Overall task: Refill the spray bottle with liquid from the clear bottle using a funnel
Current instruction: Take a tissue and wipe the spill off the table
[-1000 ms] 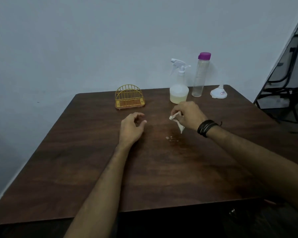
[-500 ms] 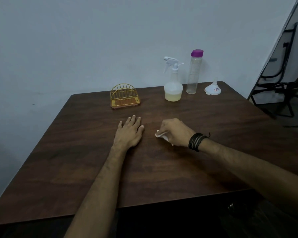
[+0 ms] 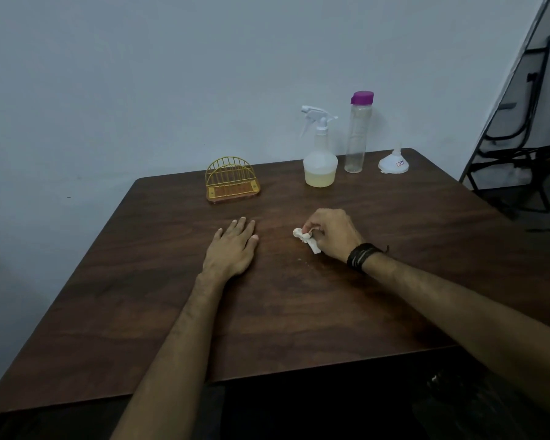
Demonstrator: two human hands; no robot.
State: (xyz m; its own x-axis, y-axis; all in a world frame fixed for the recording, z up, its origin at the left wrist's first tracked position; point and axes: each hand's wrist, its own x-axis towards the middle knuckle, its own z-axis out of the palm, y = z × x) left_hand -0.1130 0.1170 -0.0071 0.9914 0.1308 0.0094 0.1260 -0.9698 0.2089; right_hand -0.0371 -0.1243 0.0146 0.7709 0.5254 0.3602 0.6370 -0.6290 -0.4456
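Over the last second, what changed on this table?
The left hand went from loosely curled to flat on the table. The right hand, still pinching the tissue, dropped to wipe. Spray bottle, clear bottle and funnel stayed put.

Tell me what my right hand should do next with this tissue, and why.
Probably one more short wipe toward you: the right hand pinches the crumpled tissue on the table, and small specks remain just nearer you. The spray bottle looks capped already.

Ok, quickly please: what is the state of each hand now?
Left hand: open, flat on the table.
Right hand: closed, pinching a crumpled white tissue.
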